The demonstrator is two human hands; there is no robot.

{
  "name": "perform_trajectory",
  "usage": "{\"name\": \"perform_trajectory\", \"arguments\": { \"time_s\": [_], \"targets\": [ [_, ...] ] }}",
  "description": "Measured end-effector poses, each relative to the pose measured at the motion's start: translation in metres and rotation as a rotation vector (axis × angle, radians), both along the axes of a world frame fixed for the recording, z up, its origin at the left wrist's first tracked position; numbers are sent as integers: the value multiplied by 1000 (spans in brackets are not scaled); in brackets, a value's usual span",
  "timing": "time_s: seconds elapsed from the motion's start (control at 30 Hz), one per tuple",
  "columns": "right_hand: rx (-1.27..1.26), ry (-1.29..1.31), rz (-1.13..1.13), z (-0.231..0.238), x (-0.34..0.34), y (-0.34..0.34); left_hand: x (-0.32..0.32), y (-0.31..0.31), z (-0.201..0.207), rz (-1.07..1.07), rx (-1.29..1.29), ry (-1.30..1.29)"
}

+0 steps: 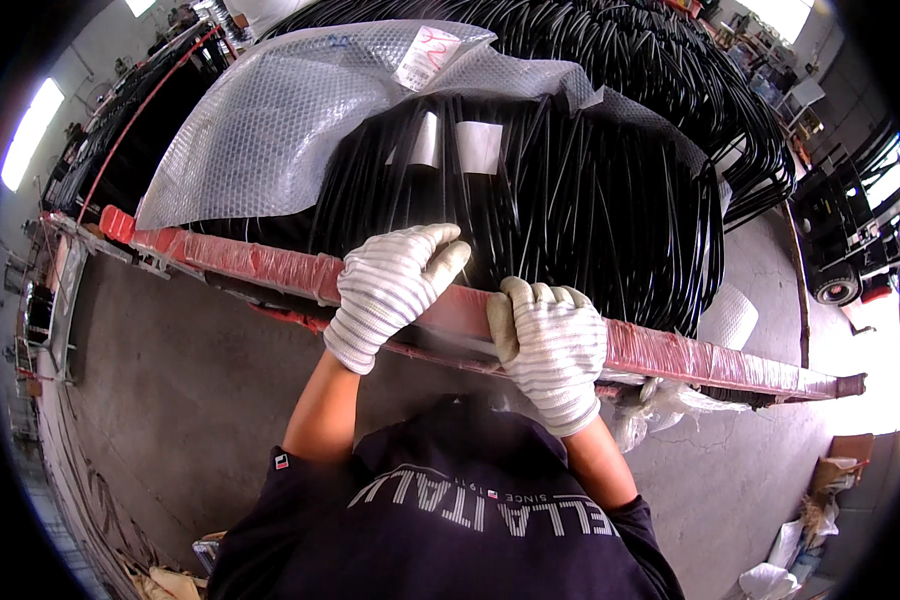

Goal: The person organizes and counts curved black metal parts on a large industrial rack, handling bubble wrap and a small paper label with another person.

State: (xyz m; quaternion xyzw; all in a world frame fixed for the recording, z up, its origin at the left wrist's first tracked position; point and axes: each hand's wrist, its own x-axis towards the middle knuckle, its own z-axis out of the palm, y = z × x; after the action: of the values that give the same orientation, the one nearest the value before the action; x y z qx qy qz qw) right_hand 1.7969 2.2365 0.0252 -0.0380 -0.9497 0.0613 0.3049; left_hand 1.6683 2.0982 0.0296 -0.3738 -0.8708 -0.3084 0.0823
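Observation:
My left hand point(390, 290), in a white knitted glove with grey stripes, is above a red bar wrapped in clear film point(260, 262). Its fingers are bent, thumb close to the forefinger, beside a dense bundle of thin black cables or tubes point(590, 220). At the right, my right hand point(553, 345) wears a matching glove and is curled closed at the bar's near side. What either hand grips, if anything, is hidden by the fingers. Two white paper tags point(479, 147) stick up among the black strands. Clear bubble wrap point(270, 120) drapes over the bundle's far left part.
More black coils point(610, 50) are heaped behind. The bar's right end point(850, 385) juts out over the grey floor point(170, 380). Crumpled plastic film point(660, 405) hangs below the bar. A wheeled machine point(838, 285) stands at the right, with cardboard and plastic scraps point(840, 465) nearer.

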Motion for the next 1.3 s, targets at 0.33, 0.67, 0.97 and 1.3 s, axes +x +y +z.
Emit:
{"name": "perform_trajectory", "arguments": {
  "time_s": [0.33,0.67,0.97,1.3],
  "targets": [
    [-13,4,4,0,0,0,1,1,3,4,-6,-13],
    [-31,-12,17,2,0,0,2,-1,3,-5,23,16],
    [-37,-19,21,6,1,-2,2,-1,2,2,47,9],
    [-34,50,20,2,-1,-2,3,-3,4,-17,93,104]
  ]
}}
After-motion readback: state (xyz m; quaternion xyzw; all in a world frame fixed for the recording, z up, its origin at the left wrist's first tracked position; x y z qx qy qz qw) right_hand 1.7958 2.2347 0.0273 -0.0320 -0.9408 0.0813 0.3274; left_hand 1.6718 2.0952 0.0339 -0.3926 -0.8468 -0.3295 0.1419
